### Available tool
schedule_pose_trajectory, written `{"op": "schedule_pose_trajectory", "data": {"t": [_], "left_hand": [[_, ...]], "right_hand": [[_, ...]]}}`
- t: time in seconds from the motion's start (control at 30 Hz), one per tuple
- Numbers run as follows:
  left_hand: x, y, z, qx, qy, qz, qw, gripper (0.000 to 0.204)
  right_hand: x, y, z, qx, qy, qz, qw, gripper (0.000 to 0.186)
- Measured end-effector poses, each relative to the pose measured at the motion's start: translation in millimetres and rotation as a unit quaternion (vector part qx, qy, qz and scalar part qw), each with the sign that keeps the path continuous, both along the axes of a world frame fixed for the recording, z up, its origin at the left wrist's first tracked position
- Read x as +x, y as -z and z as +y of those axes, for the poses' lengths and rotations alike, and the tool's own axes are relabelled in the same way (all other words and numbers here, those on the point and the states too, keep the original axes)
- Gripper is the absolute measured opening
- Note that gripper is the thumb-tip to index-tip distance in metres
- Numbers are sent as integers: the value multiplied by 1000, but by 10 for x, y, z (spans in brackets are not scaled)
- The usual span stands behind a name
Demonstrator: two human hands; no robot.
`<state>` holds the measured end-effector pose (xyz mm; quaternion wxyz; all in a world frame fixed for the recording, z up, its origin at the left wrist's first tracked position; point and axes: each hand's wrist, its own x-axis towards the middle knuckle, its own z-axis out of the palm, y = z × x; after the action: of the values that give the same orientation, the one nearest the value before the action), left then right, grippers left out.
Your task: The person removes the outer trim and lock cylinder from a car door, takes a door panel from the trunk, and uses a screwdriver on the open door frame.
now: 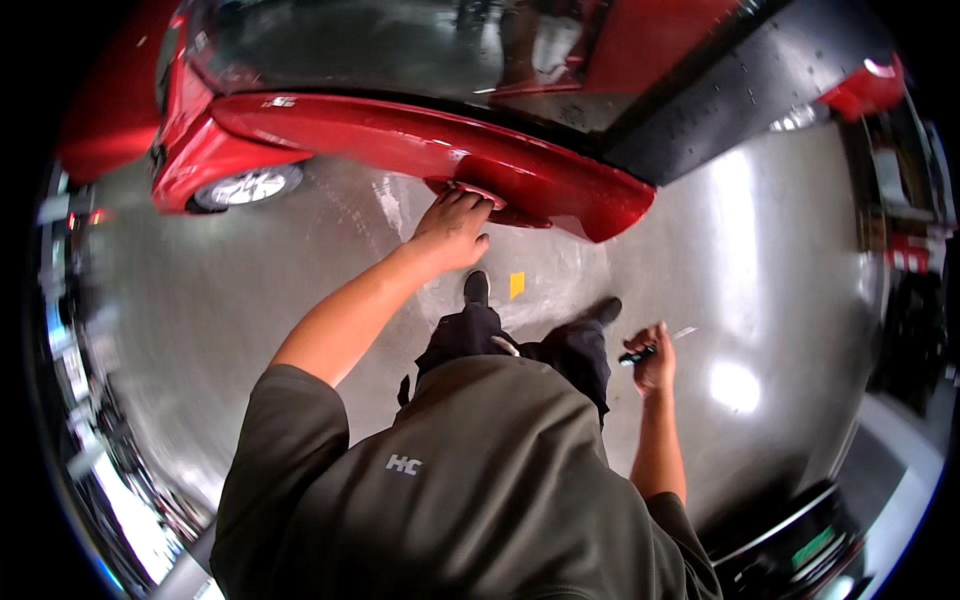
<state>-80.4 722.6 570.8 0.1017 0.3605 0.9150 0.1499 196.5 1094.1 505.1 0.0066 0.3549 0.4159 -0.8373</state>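
A red car door [350, 130] with a dark window stretches across the top of the view. My left hand [455, 228] reaches up to it, fingers curled around the outer door handle [482, 194]. Low on the right, away from the car, my right hand [654, 360] is closed around a screwdriver [636, 356]. Its dark handle shows on one side of the fist, and its thin metal shaft sticks out on the other, pointing up and right.
The car's front wheel [250, 188] is at the upper left. A yellow patch [517, 285] marks the grey, shiny floor [700, 250] beside my shoes. A black car [790, 550] stands at the lower right. Dark, cluttered items line the right edge.
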Motion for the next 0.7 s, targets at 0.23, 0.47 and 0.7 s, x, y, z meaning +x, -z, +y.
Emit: {"op": "schedule_pose_trajectory", "data": {"t": [0.23, 0.47, 0.7], "left_hand": [[-407, 102, 33, -100, 95, -108, 985, 50], [-474, 108, 21, -115, 137, -126, 976, 36], [-699, 207, 49, -144, 197, -151, 958, 37]], "right_hand": [[-455, -438, -1343, 103, 19, 19, 994, 26], [-526, -502, -1491, 57, -41, 127, 989, 51], [-877, -532, -1964, 228, 32, 49, 972, 17]]}}
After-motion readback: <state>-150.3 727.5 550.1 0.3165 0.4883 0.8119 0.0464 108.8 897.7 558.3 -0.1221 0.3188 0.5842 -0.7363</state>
